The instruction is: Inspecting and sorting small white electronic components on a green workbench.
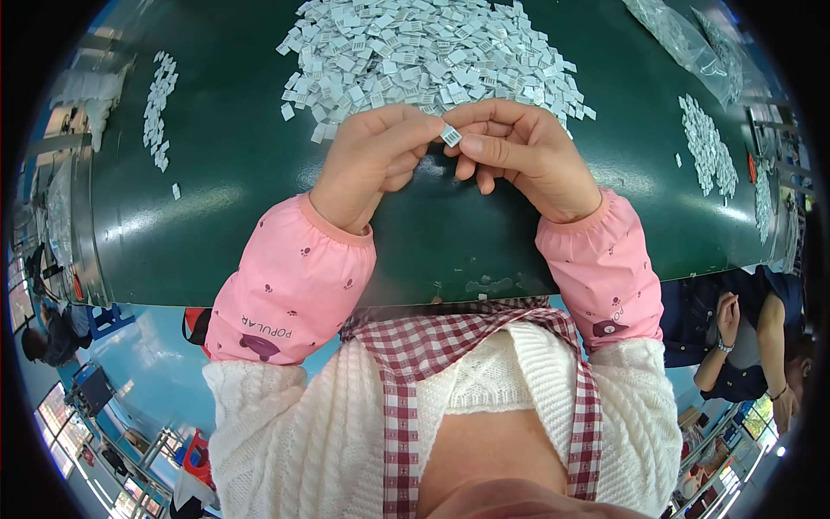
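A small flat white square piece with dark slots [450, 135] is held up between both bare hands above the dark green glossy tabletop [432, 229], level with the near side of a broad heap of similar white pieces [424, 60] that reaches toward the far edge. The left hand [376, 156] pinches the piece at its upper left between thumb and forefinger; the right hand [523, 154] grips its right side the same way, its remaining fingers curled loosely below. The likeliest trouble is a slip: the piece is tiny, only fingertips bear on it, and uneven pressure from the two sides could flick it out. Dropped forward, it would probably be lost among its lookalikes in the heap; dropped toward the near edge, it might skid on the smooth surface and fall into the lap. The knuckles also sit close to the heap, so a careless sweep of a hand or of a pink elasticated sleeve cover [298, 268] could scatter loose pieces. Smaller groups of white pieces lie along the left edge [160, 108] and the right edge [709, 151]; a stray shove that way could mix them with others. Pressing too hard on the slotted face might crack or bend it, though its stiffness cannot be judged.
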A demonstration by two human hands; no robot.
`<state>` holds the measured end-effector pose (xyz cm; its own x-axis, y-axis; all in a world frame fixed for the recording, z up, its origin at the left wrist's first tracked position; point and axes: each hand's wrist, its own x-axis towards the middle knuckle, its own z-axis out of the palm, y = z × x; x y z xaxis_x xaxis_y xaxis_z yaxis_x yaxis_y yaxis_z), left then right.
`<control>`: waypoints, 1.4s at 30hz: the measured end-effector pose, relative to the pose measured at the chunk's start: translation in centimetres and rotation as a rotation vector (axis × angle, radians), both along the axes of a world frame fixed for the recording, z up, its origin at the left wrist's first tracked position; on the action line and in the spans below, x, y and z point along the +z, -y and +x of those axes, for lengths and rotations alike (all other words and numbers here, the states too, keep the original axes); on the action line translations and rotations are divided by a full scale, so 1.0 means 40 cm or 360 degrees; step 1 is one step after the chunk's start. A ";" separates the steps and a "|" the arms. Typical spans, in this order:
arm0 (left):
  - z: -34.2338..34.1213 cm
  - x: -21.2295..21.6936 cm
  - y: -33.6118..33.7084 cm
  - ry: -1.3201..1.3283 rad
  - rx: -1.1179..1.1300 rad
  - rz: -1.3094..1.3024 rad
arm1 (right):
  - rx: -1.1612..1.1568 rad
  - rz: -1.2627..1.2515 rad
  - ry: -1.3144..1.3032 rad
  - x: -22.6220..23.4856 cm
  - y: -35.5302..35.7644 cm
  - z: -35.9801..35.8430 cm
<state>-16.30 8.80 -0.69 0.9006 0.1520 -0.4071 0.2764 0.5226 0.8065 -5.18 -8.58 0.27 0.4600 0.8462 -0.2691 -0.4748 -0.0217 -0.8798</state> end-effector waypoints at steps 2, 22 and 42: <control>0.001 -0.003 0.001 0.0015 -0.0007 0.0028 | -0.0013 -0.0010 0.0028 0.003 -0.001 -0.001; 0.005 -0.015 -0.015 0.0116 -0.0208 -0.0547 | -0.0599 -0.0669 0.2133 -0.036 0.029 0.092; 0.005 -0.014 0.016 0.0110 -0.0247 0.0042 | -0.0210 -0.0166 0.0427 0.008 0.015 0.026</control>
<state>-16.08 8.16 -1.26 0.9399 0.0190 -0.3410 0.2954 0.4562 0.8394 -4.15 -9.16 0.60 0.6301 0.7489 -0.2054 -0.2308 -0.0720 -0.9703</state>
